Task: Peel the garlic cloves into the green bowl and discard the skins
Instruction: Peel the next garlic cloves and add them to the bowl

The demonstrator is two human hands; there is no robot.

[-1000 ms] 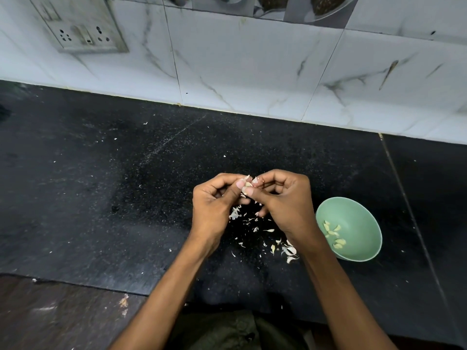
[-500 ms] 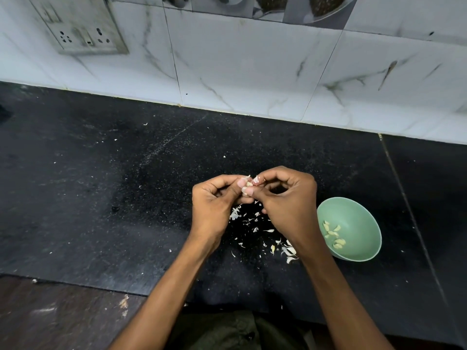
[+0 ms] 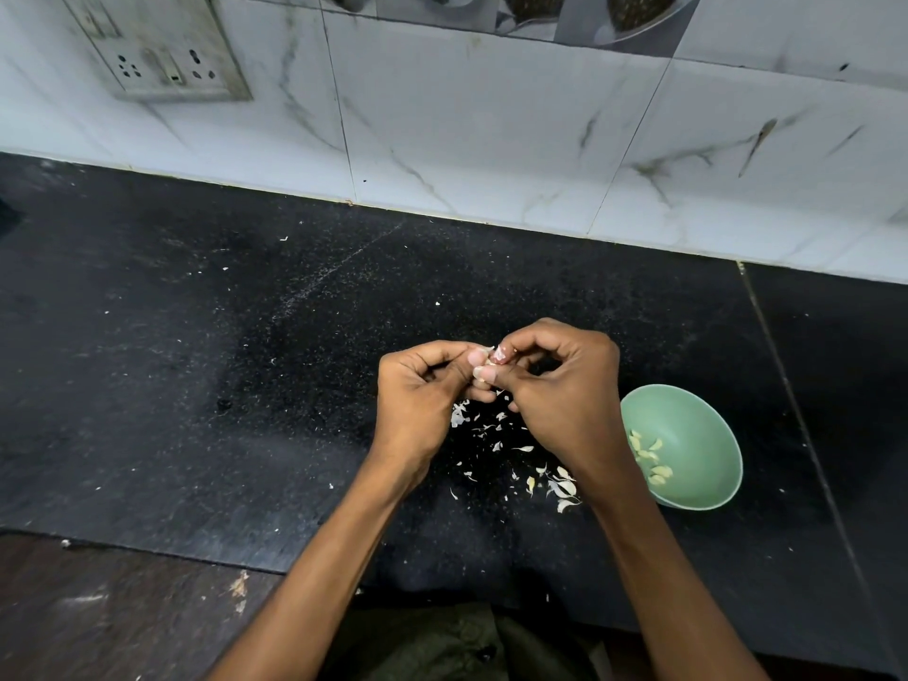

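- Left hand (image 3: pixel 422 400): fingers curled inward, thumb and forefinger tips pinching the garlic clove (image 3: pixel 494 358) from its left side.
- Right hand (image 3: pixel 565 395): fingers curled, thumb and forefinger tips pinching the same garlic clove from its right side — the two hands meet at the fingertips.
- Garlic clove: held in the air between both hands above the middle of the black countertop (image 3: pixel 196 385); only a small pale part shows between the fingernails, so how much skin remains on it cannot be told.
- Green bowl (image 3: pixel 702 435): stands on the countertop just right of the right wrist, toward the countertop's front-right area, tilted in view so that its inside faces the camera.
- Peeled cloves (image 3: pixel 648 459): several pale yellow pieces lie inside the green bowl, against its left inner wall.
- Garlic skins (image 3: pixel 560 486): white flakes scattered on the countertop directly beneath and between the two hands; the densest group lies beside the right wrist, close to the bowl but outside it.
- Countertop: dark speckled stone — a seam runs front to back to the right of the bowl; small white specks are spread across its surface.
- Wall tiles (image 3: pixel 491 140): white, marbled, along the countertop's far edge.
- Socket panel (image 3: pixel 157 51): mounted on the tiles above the far-left corner.
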